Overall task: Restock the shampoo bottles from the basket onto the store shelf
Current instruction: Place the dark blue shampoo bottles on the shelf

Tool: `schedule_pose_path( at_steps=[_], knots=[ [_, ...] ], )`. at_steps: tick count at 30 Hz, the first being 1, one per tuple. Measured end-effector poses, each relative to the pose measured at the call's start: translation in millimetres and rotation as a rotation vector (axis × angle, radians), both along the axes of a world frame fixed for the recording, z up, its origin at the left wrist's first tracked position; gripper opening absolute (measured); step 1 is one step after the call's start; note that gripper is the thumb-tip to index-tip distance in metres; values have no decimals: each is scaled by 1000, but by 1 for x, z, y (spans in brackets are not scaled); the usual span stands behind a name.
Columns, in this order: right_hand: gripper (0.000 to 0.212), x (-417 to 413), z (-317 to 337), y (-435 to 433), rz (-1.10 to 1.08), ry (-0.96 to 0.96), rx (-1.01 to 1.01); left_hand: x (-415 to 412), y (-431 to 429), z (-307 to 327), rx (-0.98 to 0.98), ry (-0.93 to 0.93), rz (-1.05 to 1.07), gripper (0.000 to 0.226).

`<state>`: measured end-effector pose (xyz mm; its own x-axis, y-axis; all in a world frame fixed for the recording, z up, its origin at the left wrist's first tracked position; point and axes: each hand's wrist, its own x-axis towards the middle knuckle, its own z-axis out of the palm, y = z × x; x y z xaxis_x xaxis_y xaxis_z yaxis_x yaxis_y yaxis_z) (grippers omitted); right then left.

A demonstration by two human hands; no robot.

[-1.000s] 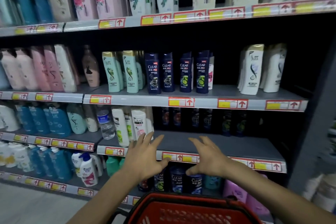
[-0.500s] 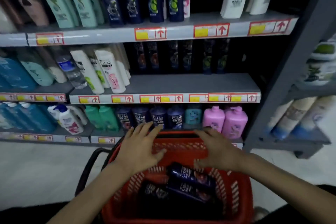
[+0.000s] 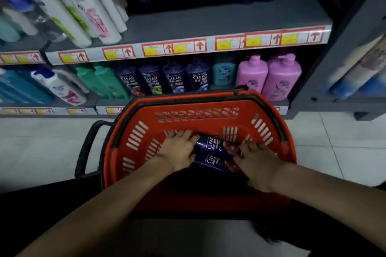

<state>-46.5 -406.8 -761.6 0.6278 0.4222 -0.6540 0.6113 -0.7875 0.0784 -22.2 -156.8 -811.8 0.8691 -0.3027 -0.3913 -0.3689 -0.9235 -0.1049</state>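
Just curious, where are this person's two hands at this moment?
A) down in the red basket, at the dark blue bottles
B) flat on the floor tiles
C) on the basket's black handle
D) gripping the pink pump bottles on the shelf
A: the left hand and the right hand are both down inside the red basket, one at each side of the dark blue CLEAR bottles lying in it.

Low in front of me: two pink pump bottles [image 3: 284, 77] far right, a teal bottle [image 3: 223, 72] just beside them, green bottles [image 3: 104, 81] further left, and a white pump bottle [image 3: 60, 89] leaning. Yellow-and-red price labels [image 3: 175, 48] run above. Tall white bottles [image 3: 87, 6] upper left are blurred. The floor [image 3: 41, 148] is pale tile.
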Motion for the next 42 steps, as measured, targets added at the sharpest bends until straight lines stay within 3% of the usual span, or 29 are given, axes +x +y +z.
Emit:
schedule_pose_path(
  at_steps=[4,12,18,26,30,35,39,42],
  knots=[
    [63,5,-6,-3,-7,64,-45,27,-18,-18,125,-14,-155,78],
    [60,9,-7,-7,-37,78,-23,45,-43,-52,345,40,-266,94],
    [63,12,-8,-10,-29,99,-60,50,-49,-46,388,15,-308,80],
    [65,20,-1,-4,-54,72,-16,28,-50,7,224,-56,-479,68],
    [79,24,8,2,-128,15,87,13,-52,46,145,-83,-456,74],
    [89,35,23,11,-236,16,216,6,-25,105,-203,-62,-68,83],
    [109,44,26,22,-346,81,432,1,6,138,-714,-78,263,49],
    [115,46,26,34,-435,118,643,-4,16,145,-1104,-146,494,36]
  ],
)
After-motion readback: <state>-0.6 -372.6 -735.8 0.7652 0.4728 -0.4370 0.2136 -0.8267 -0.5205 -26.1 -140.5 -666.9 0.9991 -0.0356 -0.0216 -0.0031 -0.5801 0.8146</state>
